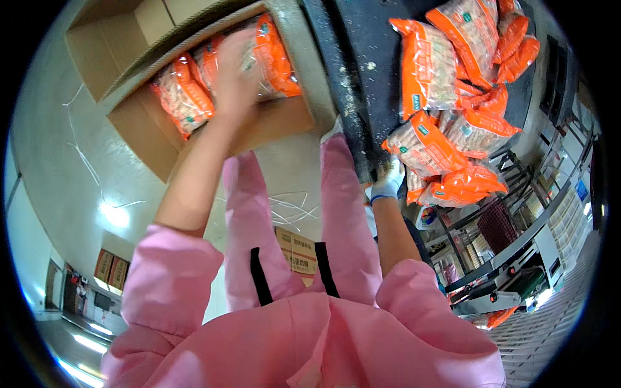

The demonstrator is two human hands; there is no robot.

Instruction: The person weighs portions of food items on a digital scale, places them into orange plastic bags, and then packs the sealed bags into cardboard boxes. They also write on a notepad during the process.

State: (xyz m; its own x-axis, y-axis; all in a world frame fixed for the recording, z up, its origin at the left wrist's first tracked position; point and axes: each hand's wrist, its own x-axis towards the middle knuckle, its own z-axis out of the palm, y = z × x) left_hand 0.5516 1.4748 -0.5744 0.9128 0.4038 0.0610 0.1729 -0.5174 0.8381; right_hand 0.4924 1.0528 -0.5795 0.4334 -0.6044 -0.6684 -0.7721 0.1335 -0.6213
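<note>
My left hand [236, 81], bare and smeared by motion, is over an open cardboard box [278, 119] at the upper left. Beneath and beside it in the box lie clear and orange plastic bags of pale food pieces, one bag [184, 94] at the left and another bag [275, 55] at the right. Whether its fingers grip a bag is blurred. My right hand [388, 179], in a white glove, is at the near edge of the dark conveyor belt [365, 84], beside a bag [424, 142] of the same kind. Its fingers are mostly hidden.
More orange bags [469, 123] lie heaped on the belt's right side. Another open carton [107, 45] stands beyond the box. White straps [284, 205] lie on the floor near a closed carton [297, 252]. Metal machine frames [511, 265] stand at the right.
</note>
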